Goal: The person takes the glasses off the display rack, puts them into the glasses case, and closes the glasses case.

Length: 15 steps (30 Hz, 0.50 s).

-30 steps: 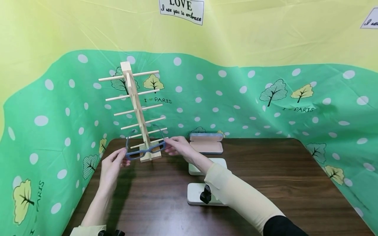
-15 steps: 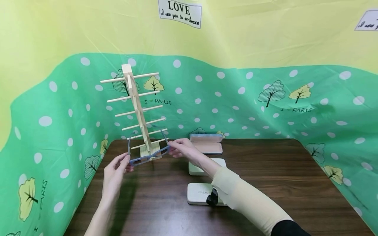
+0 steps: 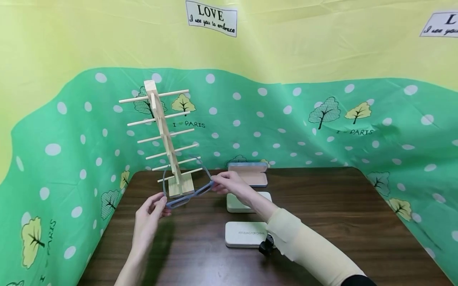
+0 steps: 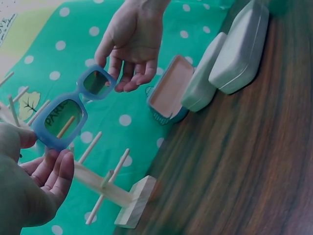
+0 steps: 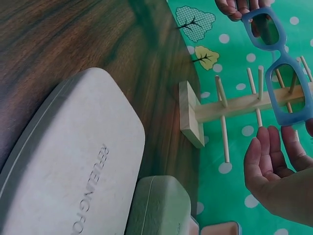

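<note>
Head view | left hand [image 3: 150, 212] and right hand [image 3: 229, 184] fingers pinch blue glasses [image 3: 187, 194] ends | before wooden rack [image 3: 166, 139]

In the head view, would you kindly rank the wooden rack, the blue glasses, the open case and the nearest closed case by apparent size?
1. Wooden rack, clearly the largest.
2. Blue glasses and nearest closed case: they look about alike, and both are closer to the camera, so I will not rank them.
3. Open case, smallest, though it sits farthest back.
</note>
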Each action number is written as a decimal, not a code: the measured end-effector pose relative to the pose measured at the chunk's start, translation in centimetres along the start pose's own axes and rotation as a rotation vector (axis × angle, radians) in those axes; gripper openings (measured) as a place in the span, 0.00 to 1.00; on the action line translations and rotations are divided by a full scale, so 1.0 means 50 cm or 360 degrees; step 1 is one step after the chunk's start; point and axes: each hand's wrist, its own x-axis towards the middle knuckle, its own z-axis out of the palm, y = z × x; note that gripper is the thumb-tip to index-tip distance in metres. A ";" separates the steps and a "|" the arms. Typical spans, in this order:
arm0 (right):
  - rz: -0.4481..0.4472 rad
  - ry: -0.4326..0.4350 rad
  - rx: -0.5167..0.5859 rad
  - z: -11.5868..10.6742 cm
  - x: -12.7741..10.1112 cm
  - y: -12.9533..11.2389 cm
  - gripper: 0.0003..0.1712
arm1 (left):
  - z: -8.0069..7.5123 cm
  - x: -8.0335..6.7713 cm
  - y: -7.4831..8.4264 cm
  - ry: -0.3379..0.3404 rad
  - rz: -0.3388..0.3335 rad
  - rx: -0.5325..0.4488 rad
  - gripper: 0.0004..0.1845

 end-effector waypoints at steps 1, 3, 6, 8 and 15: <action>-0.0003 0.0007 0.0007 -0.004 -0.004 0.001 0.16 | 0.004 -0.001 -0.001 -0.0012 0.0000 0.0002 0.22; -0.0008 0.0029 0.0024 -0.011 -0.014 0.003 0.16 | 0.014 -0.002 -0.004 -0.0040 0.0010 -0.0012 0.23; -0.0019 0.0064 0.0048 -0.023 -0.028 0.013 0.16 | 0.028 -0.003 -0.008 -0.0072 0.0026 -0.0021 0.23; -0.0014 0.0095 0.0065 -0.030 -0.038 0.020 0.16 | 0.038 -0.004 -0.010 -0.0088 0.0036 -0.0035 0.22; -0.0022 0.0208 0.0060 -0.055 -0.078 0.045 0.19 | 0.075 -0.008 -0.009 -0.0116 0.0076 -0.0039 0.20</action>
